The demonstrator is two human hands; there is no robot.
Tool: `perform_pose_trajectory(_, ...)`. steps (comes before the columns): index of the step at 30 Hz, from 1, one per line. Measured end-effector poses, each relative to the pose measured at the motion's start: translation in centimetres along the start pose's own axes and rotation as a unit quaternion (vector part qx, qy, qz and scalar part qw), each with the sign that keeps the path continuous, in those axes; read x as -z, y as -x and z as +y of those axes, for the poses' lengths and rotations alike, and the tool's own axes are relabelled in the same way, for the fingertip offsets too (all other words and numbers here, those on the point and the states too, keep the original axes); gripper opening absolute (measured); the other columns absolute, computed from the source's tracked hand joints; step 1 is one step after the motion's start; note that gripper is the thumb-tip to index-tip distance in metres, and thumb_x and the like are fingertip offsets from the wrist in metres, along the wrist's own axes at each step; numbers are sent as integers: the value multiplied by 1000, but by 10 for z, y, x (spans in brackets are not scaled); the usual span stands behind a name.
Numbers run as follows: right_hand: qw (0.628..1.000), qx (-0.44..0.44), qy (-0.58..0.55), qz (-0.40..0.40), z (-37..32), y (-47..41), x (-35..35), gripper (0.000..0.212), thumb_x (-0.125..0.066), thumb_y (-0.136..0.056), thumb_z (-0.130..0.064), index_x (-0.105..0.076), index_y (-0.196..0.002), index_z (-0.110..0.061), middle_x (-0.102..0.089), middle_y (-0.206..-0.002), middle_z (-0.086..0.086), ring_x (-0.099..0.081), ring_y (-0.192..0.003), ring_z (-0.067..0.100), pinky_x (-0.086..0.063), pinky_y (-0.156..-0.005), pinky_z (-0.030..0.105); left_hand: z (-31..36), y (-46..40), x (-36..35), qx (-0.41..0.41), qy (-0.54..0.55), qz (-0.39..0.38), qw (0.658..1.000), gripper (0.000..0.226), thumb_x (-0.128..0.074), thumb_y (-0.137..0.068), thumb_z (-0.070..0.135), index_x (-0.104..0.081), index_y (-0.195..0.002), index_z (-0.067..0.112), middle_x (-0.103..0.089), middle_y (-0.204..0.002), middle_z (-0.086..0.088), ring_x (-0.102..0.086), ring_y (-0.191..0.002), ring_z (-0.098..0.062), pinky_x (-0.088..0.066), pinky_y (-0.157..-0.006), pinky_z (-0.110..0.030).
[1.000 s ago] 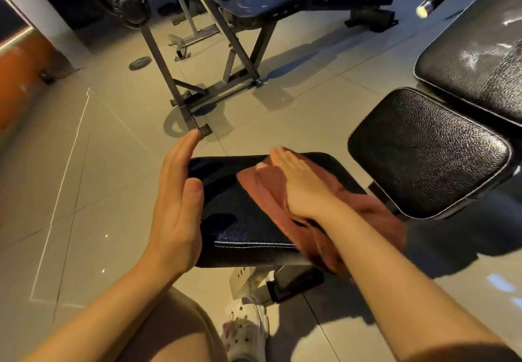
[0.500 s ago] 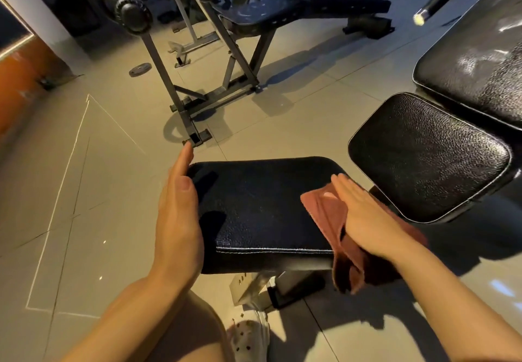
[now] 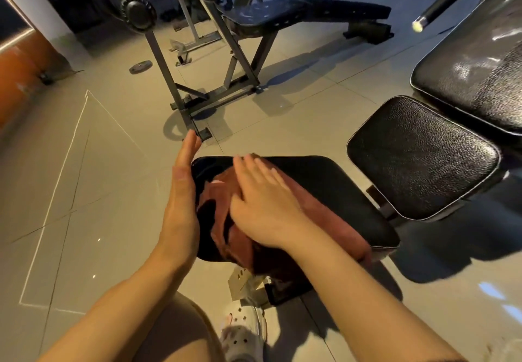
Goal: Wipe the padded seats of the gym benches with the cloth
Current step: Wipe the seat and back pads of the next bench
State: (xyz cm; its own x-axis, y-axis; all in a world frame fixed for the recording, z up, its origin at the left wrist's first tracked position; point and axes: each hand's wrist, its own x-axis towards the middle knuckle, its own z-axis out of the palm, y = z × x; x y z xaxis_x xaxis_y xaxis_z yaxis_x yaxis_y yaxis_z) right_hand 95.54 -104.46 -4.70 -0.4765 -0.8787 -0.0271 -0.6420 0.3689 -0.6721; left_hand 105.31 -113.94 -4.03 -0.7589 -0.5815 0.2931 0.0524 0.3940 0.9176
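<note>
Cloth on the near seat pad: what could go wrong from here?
1. The cloth is bunched and trails off the near edge of the seat pad; under the flat right hand it may slide off or wipe unevenly.
2. The left hand lies flat against the pad's left side, right by the wiping hand; the two could collide.
3. The pad's right part is uncovered and might get skipped.

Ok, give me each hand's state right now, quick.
Left hand: open, flat against the black padded seat's left edge.
Right hand: open, pressing the reddish-brown cloth onto it.
</note>
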Motion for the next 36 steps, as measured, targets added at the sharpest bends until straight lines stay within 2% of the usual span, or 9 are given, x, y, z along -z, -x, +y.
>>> perform_pose_trajectory(5,989,96,14,110,-26,28,-21,67,-32,-100,-54,-11,-156,-24,-7,-164,-3,-1,-150,9,2,-122,31,10,0,22,44,72,2,996,59,-10,-95,60,-27,-149,41,-36,-151,21,-34,-136,7,-21,-118,-31)
perform_pose_trajectory(12,989,-18,27,145,91,76,-19,93,-2,-74,-89,-12,-151,-38,-9,-156,-21,-7,-143,-4,-6,-120,26,9,-4,23,92,0,15,996,71,-40,-72,88,-43,-131,46,-43,-136,29,-42,-118,18,-24,-112,-21)
perform_pose_trajectory(14,981,-81,22,174,137,89,-18,91,-9,-80,-82,-22,-152,-29,-21,-154,-17,-17,-144,1,-10,-119,23,6,-6,17,106,-6,12,994,54,-31,-97,60,-41,-140,29,-42,-145,14,-41,-128,5,-25,-109,-16)
perform_pose_trajectory(17,968,-116,-6,223,166,102,-27,78,-19,-87,-64,-33,-150,-20,-36,-151,-10,-29,-141,5,-19,-115,24,11,-7,8,132,-22,13,991,81,-44,-63,93,-47,-126,41,-49,-130,21,-48,-115,13,-39,-91,-5)
perform_pose_trajectory(20,960,-106,0,261,158,104,-35,72,-22,-90,-54,-41,-147,-14,-45,-149,1,-38,-139,16,-25,-114,30,24,-1,5,145,56,22,988,52,-31,-101,49,-39,-145,21,-40,-150,-2,-37,-139,-18,-32,-108,-28)
perform_pose_trajectory(24,954,-27,9,299,110,91,-43,61,-30,-94,-46,-48,-142,-13,-50,-145,1,-42,-136,12,-30,-115,32,46,13,-5,111,88,-2,990,41,-18,-105,25,-28,-144,23,-37,-145,4,-38,-132,-16,-37,-91,-21)
perform_pose_trajectory(26,953,33,22,299,69,76,-49,61,-34,-95,-48,-48,-142,-13,-50,-145,3,-39,-137,10,-30,-115,33,43,19,0,100,93,2,991,38,-24,-103,36,-30,-140,27,-37,-140,10,-38,-129,-12,-32,-99,-20)
perform_pose_trajectory(30,949,130,54,281,-1,42,-53,66,-35,-97,-52,-48,-141,-5,-51,-144,13,-45,-136,23,-36,-113,38,19,31,23,18,37,-61,997,94,-50,-64,90,-27,-146,48,-26,-156,23,-31,-141,-2,-32,-109,-31)
perform_pose_trajectory(36,994,66,21,79,19,24,-13,74,-26,-96,-63,-12,-157,-23,-8,-164,-5,-3,-150,7,-2,-122,32,2,6,20,67,57,19,996,69,-42,-85,76,-37,-141,36,-38,-142,22,-29,-143,-12,-31,-106,-17)
